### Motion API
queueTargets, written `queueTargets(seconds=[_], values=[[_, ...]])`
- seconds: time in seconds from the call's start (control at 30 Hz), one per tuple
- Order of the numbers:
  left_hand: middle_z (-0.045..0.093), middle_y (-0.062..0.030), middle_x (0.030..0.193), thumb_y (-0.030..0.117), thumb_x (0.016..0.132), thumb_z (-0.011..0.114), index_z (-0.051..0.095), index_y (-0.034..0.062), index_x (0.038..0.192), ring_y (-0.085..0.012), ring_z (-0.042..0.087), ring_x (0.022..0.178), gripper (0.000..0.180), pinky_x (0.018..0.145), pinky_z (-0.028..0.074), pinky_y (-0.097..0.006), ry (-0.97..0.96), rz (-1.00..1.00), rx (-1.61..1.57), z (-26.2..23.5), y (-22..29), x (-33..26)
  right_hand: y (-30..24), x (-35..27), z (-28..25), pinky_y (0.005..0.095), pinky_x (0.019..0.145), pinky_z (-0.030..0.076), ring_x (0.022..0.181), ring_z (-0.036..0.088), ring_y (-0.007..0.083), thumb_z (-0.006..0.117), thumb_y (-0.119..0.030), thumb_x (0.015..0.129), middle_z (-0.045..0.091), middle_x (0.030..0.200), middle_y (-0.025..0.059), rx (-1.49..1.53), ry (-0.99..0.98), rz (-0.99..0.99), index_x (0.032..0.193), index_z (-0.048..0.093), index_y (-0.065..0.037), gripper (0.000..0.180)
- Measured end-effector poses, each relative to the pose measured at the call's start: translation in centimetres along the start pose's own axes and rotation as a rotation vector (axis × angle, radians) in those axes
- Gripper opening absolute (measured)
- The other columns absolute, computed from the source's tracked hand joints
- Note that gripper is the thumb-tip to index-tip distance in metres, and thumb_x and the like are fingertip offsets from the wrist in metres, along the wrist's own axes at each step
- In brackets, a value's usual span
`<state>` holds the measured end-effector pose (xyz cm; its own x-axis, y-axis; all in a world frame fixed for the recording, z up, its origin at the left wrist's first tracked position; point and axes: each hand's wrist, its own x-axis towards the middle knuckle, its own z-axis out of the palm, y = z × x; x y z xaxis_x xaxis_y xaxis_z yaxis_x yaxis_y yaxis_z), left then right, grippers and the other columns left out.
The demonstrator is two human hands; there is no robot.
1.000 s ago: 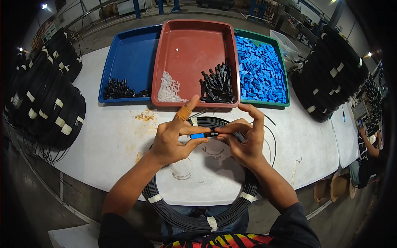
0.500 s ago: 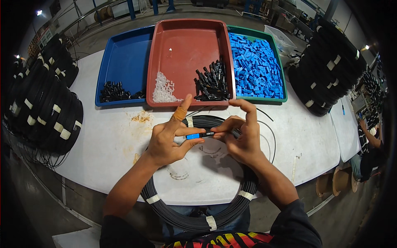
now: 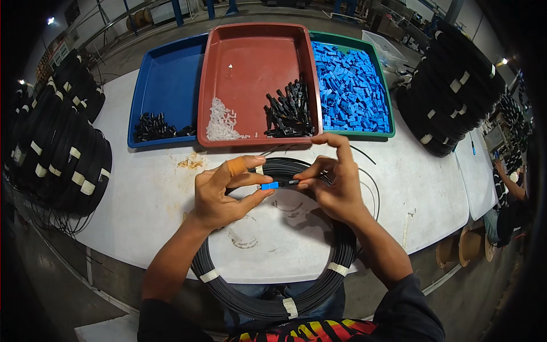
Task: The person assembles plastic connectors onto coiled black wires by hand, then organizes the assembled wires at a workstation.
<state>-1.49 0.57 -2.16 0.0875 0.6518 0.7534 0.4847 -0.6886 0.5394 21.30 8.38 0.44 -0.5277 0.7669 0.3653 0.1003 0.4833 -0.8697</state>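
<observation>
Blue connector (image 3: 269, 185) sits between both hands, just above the white table (image 3: 433, 188) and over the top part of the black cable coil (image 3: 268, 305) that lies in front of the person. The left hand (image 3: 225, 191) pinches the blue piece between thumb and closed fingers; one finger has a tan bandage. The right hand (image 3: 336, 185) meets it with thumb and middle fingers pressed on a thin black part, probably the cable end, while its index finger is lifted. Behind the hands stand a blue tray (image 3: 165, 74), a red tray (image 3: 256, 51) with white and black small parts, and a green tray (image 3: 383, 85) full of blue pieces.
</observation>
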Motion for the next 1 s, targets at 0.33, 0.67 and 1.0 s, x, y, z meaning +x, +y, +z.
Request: queueTargets(seconds=[0.33, 0.67, 1.0], values=[[0.078, -0.0137, 0.099, 0.004, 0.075, 0.089, 0.060, -0.0003, 0.128, -0.0213, 0.077, 0.096, 0.060, 0.083, 0.062, -0.030, -0.066, -0.037, 0.017, -0.9, 0.9, 1.3, -0.4, 0.4, -0.7, 0.0296, 0.077, 0.058, 0.086, 0.075, 0.0212, 0.070, 0.022, 0.075, 0.068, 0.091, 0.0104, 0.024, -0.048, 0.014, 0.128, 0.044, -0.003, 0.064], [0.074, -0.0078, 0.083, 0.000, 0.081, 0.080, 0.063, -0.0046, 0.118, -0.0146, 0.071, 0.078, 0.041, 0.077, 0.055, -0.027, 0.249, -0.552, 0.198, -10.2, 3.3, -3.7, 4.0, 1.2, -3.8, 0.0419, 0.094, 0.053, 0.115, 0.062, 0.0360, 0.087, -0.017, 0.076, 0.063, 0.123, 0.0196, -0.356, -0.175, 0.038, 0.115, 0.064, 0.001, 0.049], [0.059, -0.0049, 0.076, 0.013, 0.095, 0.067, 0.026, 0.0097, 0.147, -0.0118, 0.055, 0.060, 0.067, 0.059, 0.050, -0.025, 0.860, -1.030, -0.285, 0.3, 17.3, -20.6, 3.0, 1.4, -1.1, 0.0449, 0.100, 0.048, 0.115, 0.061, 0.0390, 0.093, -0.027, 0.068, 0.069, 0.116, 0.0237, -0.431, -0.244, 0.099, 0.134, 0.056, -0.002, 0.079]])
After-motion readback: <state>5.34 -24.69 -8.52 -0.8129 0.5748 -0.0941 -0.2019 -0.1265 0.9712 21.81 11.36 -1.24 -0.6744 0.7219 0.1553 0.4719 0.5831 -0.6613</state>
